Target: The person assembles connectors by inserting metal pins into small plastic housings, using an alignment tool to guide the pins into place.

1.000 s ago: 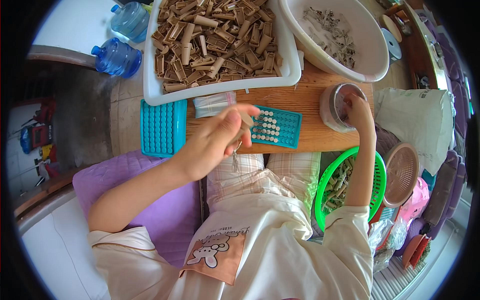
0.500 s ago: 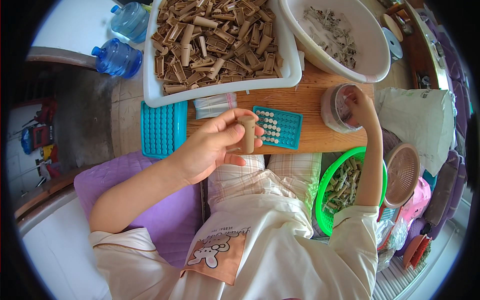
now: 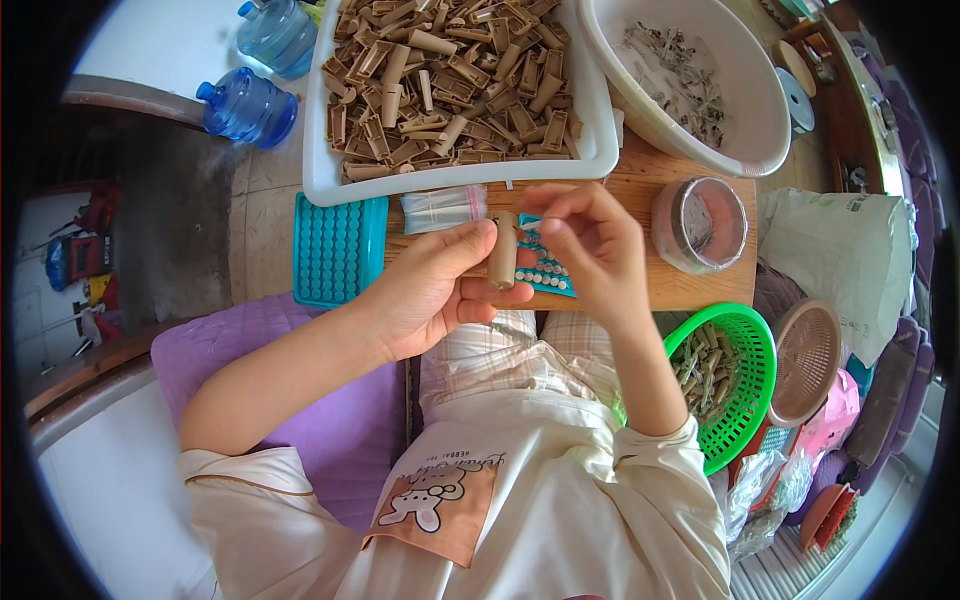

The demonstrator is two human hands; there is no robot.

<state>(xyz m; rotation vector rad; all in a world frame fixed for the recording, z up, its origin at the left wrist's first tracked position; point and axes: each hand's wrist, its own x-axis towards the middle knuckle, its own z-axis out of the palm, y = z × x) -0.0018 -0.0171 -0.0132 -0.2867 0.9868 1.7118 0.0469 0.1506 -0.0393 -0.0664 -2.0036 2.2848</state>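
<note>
Upright between the thumb and fingers of my left hand (image 3: 415,285) is a tan plastic cylinder casing (image 3: 503,260). My right hand (image 3: 605,255) is beside its upper end, thumb and forefinger pinched together; whatever tiny piece they hold is too small to make out. Partly hidden behind the right hand lies a teal tray (image 3: 563,289) with small white round pieces in its pits. To the right on the table stands a clear round tub (image 3: 737,220) with small bits inside.
A white bin (image 3: 312,150) heaped with tan casings and a pale basin (image 3: 640,98) of small metallic-looking parts fill the table's far side. A second teal tray (image 3: 340,250) lies left, by clear plastic bags (image 3: 440,208). A green basket (image 3: 748,400) of casings sits low right.
My right hand has left the clear tub and come left to the casing in my left hand. The left hand keeps its hold. The whole view has shifted slightly.
</note>
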